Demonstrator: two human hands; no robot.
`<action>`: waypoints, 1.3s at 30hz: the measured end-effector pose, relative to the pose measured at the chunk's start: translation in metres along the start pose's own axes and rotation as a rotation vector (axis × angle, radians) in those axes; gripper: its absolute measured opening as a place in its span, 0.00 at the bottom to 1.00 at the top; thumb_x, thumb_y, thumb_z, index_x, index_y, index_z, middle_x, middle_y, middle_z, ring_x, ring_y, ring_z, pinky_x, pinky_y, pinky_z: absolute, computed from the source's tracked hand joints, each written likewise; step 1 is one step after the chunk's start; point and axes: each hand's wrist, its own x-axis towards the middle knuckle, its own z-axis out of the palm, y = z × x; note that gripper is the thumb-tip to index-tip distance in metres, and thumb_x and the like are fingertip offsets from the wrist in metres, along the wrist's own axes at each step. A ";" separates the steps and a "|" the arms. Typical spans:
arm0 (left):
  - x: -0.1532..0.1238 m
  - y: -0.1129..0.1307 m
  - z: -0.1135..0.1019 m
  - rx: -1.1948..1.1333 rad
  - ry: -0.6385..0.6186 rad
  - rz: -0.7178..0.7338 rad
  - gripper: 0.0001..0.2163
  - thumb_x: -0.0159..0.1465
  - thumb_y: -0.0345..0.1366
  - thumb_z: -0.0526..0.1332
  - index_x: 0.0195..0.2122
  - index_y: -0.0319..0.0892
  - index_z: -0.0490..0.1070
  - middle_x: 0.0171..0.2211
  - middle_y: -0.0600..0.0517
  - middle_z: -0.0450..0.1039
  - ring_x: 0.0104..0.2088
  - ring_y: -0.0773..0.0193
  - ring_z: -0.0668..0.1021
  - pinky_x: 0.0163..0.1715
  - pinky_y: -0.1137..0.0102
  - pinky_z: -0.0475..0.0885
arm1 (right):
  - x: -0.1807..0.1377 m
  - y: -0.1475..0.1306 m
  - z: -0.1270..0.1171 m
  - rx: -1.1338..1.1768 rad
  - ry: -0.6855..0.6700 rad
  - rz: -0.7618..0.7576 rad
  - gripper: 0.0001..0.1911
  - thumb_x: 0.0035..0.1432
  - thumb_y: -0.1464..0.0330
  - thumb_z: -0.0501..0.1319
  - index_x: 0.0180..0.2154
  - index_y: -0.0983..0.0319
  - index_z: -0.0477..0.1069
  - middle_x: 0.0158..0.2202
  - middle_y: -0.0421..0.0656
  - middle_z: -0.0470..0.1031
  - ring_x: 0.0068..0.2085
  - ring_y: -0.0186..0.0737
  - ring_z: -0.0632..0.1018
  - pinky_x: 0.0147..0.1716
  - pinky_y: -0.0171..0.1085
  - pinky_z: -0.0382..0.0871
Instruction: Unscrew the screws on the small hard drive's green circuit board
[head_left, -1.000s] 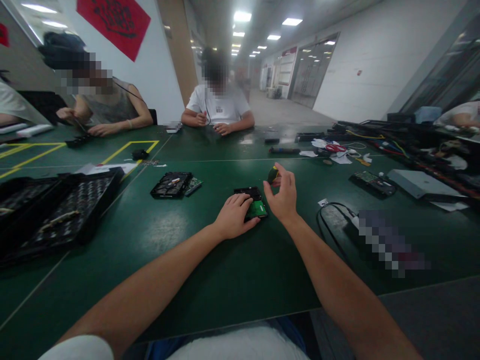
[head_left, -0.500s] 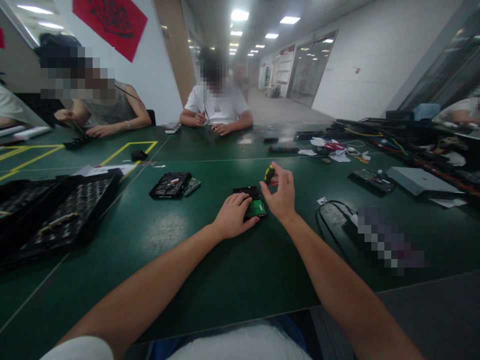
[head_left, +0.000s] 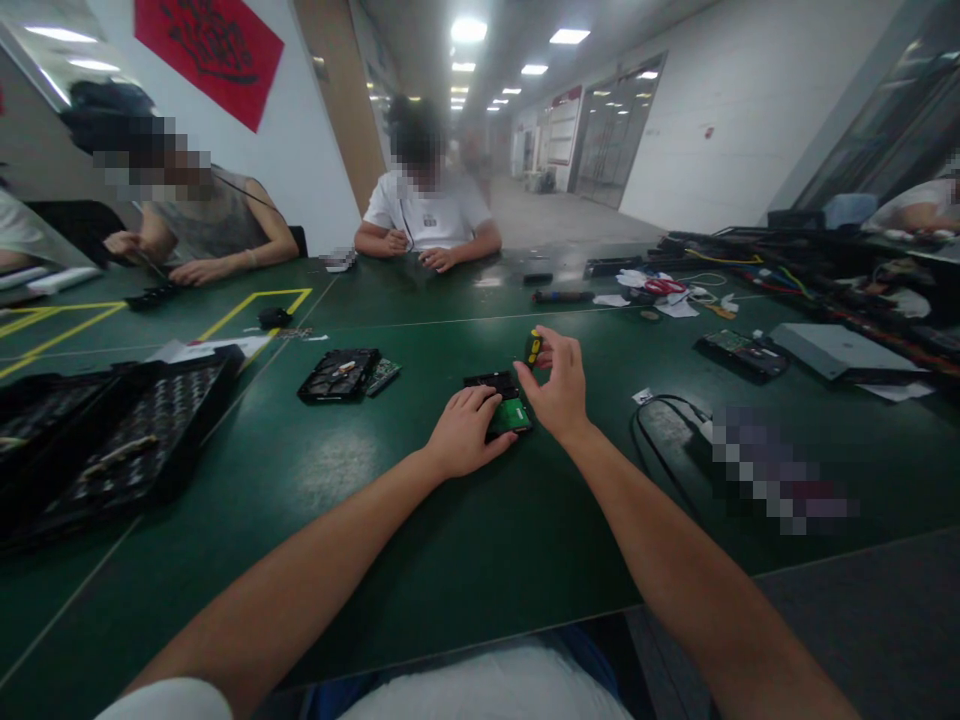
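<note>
On the green table, the left hand lies open, loosely curved, across the black-and-green device. Beside the device, the right hand pinches a yellow-and-black handle with bent fingers. Farther, one person sits opposite.

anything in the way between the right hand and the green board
Nothing visible blocks the right hand, which holds a tool. The left hand covers part of the green board on its left side.
</note>
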 end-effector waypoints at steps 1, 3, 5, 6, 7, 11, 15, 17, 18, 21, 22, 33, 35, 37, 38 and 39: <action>0.000 0.000 0.000 0.002 0.001 0.001 0.32 0.66 0.56 0.61 0.63 0.37 0.68 0.63 0.38 0.67 0.64 0.43 0.69 0.66 0.48 0.63 | 0.000 0.000 0.000 -0.003 -0.005 0.002 0.31 0.64 0.68 0.62 0.66 0.53 0.58 0.52 0.48 0.67 0.41 0.43 0.76 0.44 0.49 0.82; 0.000 0.001 -0.001 0.007 0.000 0.002 0.32 0.66 0.56 0.61 0.63 0.36 0.68 0.63 0.38 0.67 0.64 0.43 0.69 0.67 0.49 0.62 | 0.001 0.000 0.000 0.009 -0.010 -0.009 0.33 0.64 0.70 0.61 0.67 0.53 0.56 0.52 0.48 0.67 0.41 0.43 0.76 0.44 0.49 0.82; 0.000 0.002 -0.002 0.009 0.001 0.002 0.32 0.66 0.56 0.61 0.63 0.36 0.68 0.63 0.39 0.67 0.64 0.43 0.69 0.67 0.49 0.62 | 0.000 0.000 0.000 0.032 -0.012 -0.030 0.35 0.63 0.72 0.60 0.69 0.53 0.54 0.54 0.49 0.66 0.44 0.44 0.76 0.44 0.48 0.82; 0.001 0.002 -0.002 0.008 0.002 0.001 0.32 0.66 0.56 0.61 0.63 0.36 0.68 0.63 0.39 0.67 0.64 0.43 0.69 0.67 0.49 0.63 | 0.000 -0.001 0.001 0.043 -0.013 -0.040 0.35 0.63 0.72 0.59 0.69 0.53 0.54 0.55 0.50 0.66 0.45 0.44 0.76 0.45 0.47 0.82; 0.001 0.003 -0.003 0.007 0.002 0.001 0.32 0.66 0.55 0.61 0.63 0.37 0.68 0.63 0.39 0.68 0.64 0.43 0.69 0.67 0.49 0.63 | 0.000 -0.001 0.001 0.051 -0.014 -0.047 0.35 0.63 0.73 0.59 0.69 0.54 0.54 0.56 0.50 0.66 0.46 0.44 0.76 0.45 0.46 0.81; 0.001 0.003 -0.004 -0.001 -0.004 -0.004 0.32 0.66 0.55 0.61 0.63 0.37 0.68 0.63 0.38 0.68 0.64 0.43 0.69 0.67 0.49 0.62 | 0.000 -0.003 0.000 0.031 -0.019 -0.025 0.33 0.64 0.69 0.61 0.68 0.53 0.56 0.54 0.49 0.66 0.46 0.44 0.76 0.45 0.47 0.81; 0.000 0.003 -0.004 -0.021 -0.010 -0.014 0.32 0.65 0.55 0.62 0.63 0.38 0.67 0.63 0.38 0.68 0.64 0.43 0.69 0.66 0.48 0.63 | 0.001 -0.002 -0.002 -0.008 -0.019 0.032 0.32 0.64 0.67 0.61 0.68 0.52 0.57 0.52 0.47 0.66 0.41 0.42 0.76 0.45 0.49 0.81; 0.000 0.003 -0.004 -0.028 -0.011 -0.018 0.32 0.65 0.55 0.62 0.64 0.39 0.67 0.63 0.38 0.67 0.65 0.43 0.68 0.66 0.47 0.62 | 0.001 -0.002 -0.002 -0.009 -0.017 0.036 0.34 0.63 0.68 0.61 0.68 0.53 0.56 0.53 0.48 0.66 0.40 0.42 0.76 0.44 0.50 0.81; 0.000 0.003 -0.005 -0.029 -0.011 -0.020 0.32 0.65 0.55 0.62 0.63 0.39 0.67 0.63 0.38 0.67 0.65 0.43 0.68 0.66 0.47 0.62 | 0.001 -0.002 -0.002 -0.008 -0.017 0.035 0.35 0.63 0.69 0.60 0.68 0.53 0.56 0.54 0.49 0.66 0.40 0.43 0.76 0.44 0.50 0.81; 0.001 0.003 -0.005 -0.030 -0.019 -0.021 0.32 0.65 0.55 0.63 0.63 0.39 0.68 0.63 0.38 0.68 0.64 0.43 0.69 0.66 0.47 0.62 | 0.001 -0.003 -0.002 -0.007 -0.018 0.012 0.36 0.61 0.72 0.59 0.69 0.54 0.55 0.56 0.50 0.66 0.43 0.44 0.76 0.44 0.50 0.81; 0.001 0.003 -0.005 -0.031 -0.022 -0.022 0.32 0.65 0.55 0.63 0.64 0.39 0.68 0.63 0.39 0.68 0.64 0.43 0.69 0.66 0.48 0.63 | 0.001 -0.003 -0.001 -0.005 -0.017 0.001 0.36 0.61 0.73 0.59 0.69 0.55 0.55 0.56 0.51 0.66 0.44 0.45 0.76 0.45 0.50 0.81; 0.001 0.003 -0.006 -0.034 -0.024 -0.021 0.32 0.65 0.56 0.62 0.64 0.39 0.67 0.63 0.39 0.68 0.64 0.43 0.69 0.66 0.47 0.62 | 0.002 -0.003 -0.003 -0.001 -0.028 0.003 0.31 0.64 0.68 0.61 0.67 0.53 0.60 0.53 0.48 0.65 0.40 0.41 0.76 0.45 0.50 0.81; 0.001 0.004 -0.007 -0.035 -0.026 -0.025 0.32 0.65 0.56 0.62 0.64 0.40 0.67 0.63 0.39 0.68 0.64 0.42 0.69 0.66 0.47 0.62 | 0.002 -0.004 -0.002 0.022 -0.026 0.000 0.33 0.64 0.69 0.60 0.68 0.52 0.58 0.55 0.49 0.65 0.41 0.41 0.77 0.43 0.48 0.82; 0.001 0.004 -0.008 -0.033 -0.030 -0.024 0.32 0.65 0.56 0.62 0.64 0.40 0.67 0.63 0.39 0.68 0.64 0.42 0.69 0.66 0.47 0.63 | 0.002 -0.005 -0.001 0.043 -0.023 -0.009 0.34 0.63 0.70 0.59 0.69 0.53 0.56 0.57 0.50 0.64 0.41 0.41 0.77 0.42 0.47 0.82; 0.001 0.004 -0.008 -0.031 -0.030 -0.023 0.32 0.65 0.56 0.62 0.64 0.39 0.67 0.63 0.39 0.68 0.64 0.42 0.69 0.66 0.47 0.63 | 0.002 -0.006 -0.001 0.048 -0.022 -0.012 0.34 0.63 0.70 0.60 0.69 0.54 0.56 0.57 0.50 0.64 0.42 0.42 0.77 0.42 0.47 0.82; 0.001 0.004 -0.008 -0.030 -0.029 -0.023 0.32 0.65 0.56 0.62 0.64 0.39 0.67 0.63 0.38 0.68 0.64 0.42 0.69 0.66 0.47 0.63 | 0.002 -0.006 -0.001 0.048 -0.021 -0.014 0.34 0.63 0.70 0.60 0.69 0.54 0.56 0.57 0.51 0.64 0.42 0.43 0.77 0.42 0.47 0.82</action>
